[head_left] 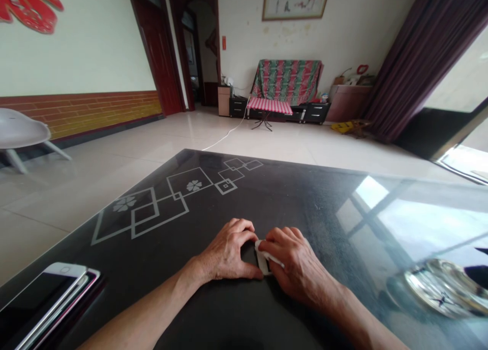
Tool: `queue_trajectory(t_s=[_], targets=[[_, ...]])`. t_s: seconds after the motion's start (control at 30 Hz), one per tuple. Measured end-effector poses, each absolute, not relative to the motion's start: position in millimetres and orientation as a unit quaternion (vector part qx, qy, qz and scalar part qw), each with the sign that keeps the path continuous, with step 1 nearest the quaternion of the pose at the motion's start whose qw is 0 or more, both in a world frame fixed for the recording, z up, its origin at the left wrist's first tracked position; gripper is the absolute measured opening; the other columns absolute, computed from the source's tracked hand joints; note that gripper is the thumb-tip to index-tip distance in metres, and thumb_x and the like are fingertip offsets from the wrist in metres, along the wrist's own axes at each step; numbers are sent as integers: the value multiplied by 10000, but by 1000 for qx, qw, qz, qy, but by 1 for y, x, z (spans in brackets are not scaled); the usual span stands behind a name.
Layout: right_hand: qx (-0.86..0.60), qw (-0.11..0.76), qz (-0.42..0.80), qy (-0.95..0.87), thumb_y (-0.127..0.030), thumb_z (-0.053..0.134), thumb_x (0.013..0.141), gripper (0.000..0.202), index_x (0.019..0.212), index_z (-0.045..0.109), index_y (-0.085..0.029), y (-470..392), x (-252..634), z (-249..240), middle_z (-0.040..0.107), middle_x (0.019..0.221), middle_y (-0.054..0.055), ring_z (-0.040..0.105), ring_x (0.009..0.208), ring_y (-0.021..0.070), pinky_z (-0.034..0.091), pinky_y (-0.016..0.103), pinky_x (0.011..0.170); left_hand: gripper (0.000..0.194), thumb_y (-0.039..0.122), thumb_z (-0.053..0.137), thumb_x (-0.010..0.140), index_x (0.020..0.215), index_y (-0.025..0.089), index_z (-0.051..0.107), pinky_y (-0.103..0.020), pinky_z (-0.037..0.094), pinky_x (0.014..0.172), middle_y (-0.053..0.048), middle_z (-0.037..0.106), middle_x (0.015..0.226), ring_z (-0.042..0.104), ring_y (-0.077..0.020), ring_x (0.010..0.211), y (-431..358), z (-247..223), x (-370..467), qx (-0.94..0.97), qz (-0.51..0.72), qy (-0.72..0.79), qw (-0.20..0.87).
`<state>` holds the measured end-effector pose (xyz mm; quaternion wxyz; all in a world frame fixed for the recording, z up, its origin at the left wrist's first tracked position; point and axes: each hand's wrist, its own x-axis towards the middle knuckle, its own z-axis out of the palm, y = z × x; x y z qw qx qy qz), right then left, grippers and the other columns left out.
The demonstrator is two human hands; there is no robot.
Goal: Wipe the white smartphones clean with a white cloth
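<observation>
In the head view, the pale piece (262,263) lies flat on the table (213,314), directly between the two hands and well in from the table's left and far edges. What shows of it looks longer than wide, its long axis running roughly from the near edge toward the far edge, so its short ends face toward and away from the person. The left hand (231,251) comes from the left, thumb at the near end and forefinger at the far end, apparently pinching it lengthwise. The right hand (295,261) covers its right side, fingers closed on a white wad (275,261) against it; whether wad and piece are joined cannot be told. Neither hand is clearly nearer: both reach the piece, a narrow gap parting them. Phones (48,300) lie stacked by the table's left edge, well apart.
</observation>
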<state>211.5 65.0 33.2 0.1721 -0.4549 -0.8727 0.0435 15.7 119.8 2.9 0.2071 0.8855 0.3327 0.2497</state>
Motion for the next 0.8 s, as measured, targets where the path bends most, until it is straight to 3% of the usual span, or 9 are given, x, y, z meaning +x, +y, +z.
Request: queue_trajectory(t_s=[0.2, 0.5, 0.8], targets=[[-412, 129, 98, -897, -92, 529, 711, 246, 855, 650, -251, 52, 216, 52, 565, 827, 9, 502, 794, 175, 351, 341, 788, 576, 426, 869, 487, 983, 228, 654, -389, 435, 915, -43, 557, 1136, 506, -254, 1031, 121, 4, 13, 891, 237, 322, 213], [-467, 178, 30, -866, -125, 526, 837, 194, 963, 630, -230, 65, 211, 28, 578, 944, 45, 498, 843, 184, 368, 329, 794, 519, 350, 831, 537, 1010, 228, 654, -397, 427, 934, -53, 559, 1151, 508, -261, 1042, 121, 4, 12, 891, 241, 315, 218], [-429, 133, 79, -890, -83, 509, 750, 234, 879, 632, -234, 55, 214, 44, 557, 866, 26, 475, 818, 190, 341, 350, 786, 453, 283, 807, 561, 981, 221, 649, -390, 430, 928, -50, 561, 1144, 511, -257, 1037, 118, 8, 12, 891, 238, 318, 219]])
